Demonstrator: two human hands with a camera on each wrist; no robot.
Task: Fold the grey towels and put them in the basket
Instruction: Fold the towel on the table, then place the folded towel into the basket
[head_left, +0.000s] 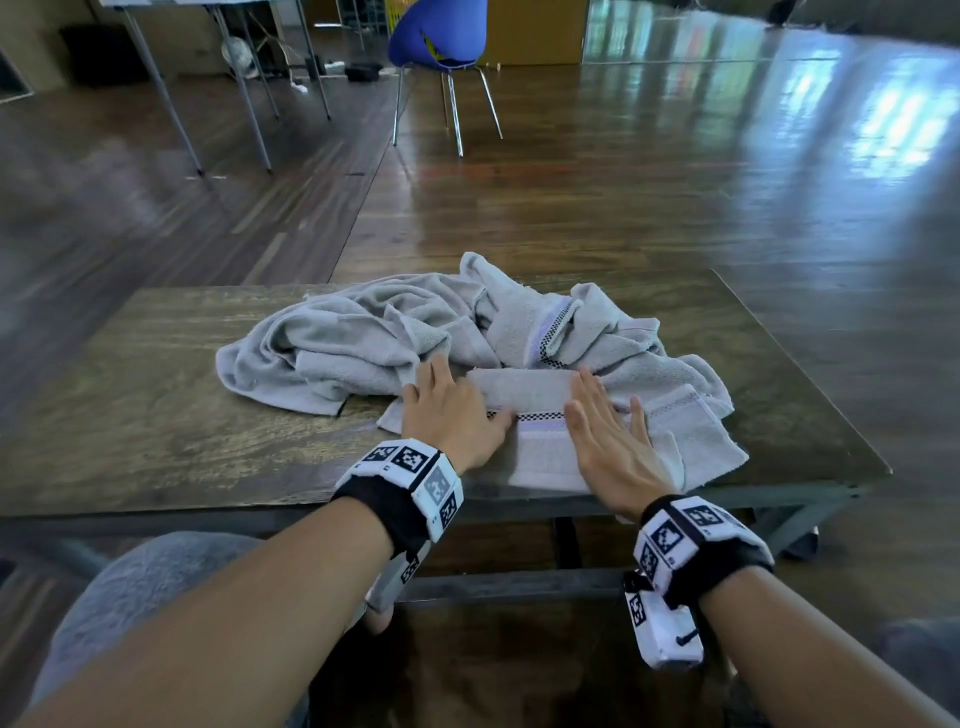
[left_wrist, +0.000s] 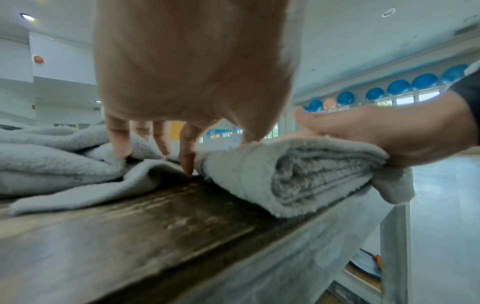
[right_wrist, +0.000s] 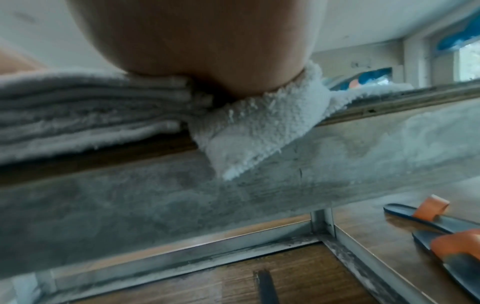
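Pressing flat, both hands (head_left: 457, 415) (head_left: 608, 441) released atop the folded grey towel (head_left: 530, 395); no legible writing, seemingly.

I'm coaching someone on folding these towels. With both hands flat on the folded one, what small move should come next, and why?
Probably grip the folded towel at both ends and lift it. It already lies in several neat layers under the left hand and right hand, near the table edge. No basket shows in these views, so where it goes is unclear.
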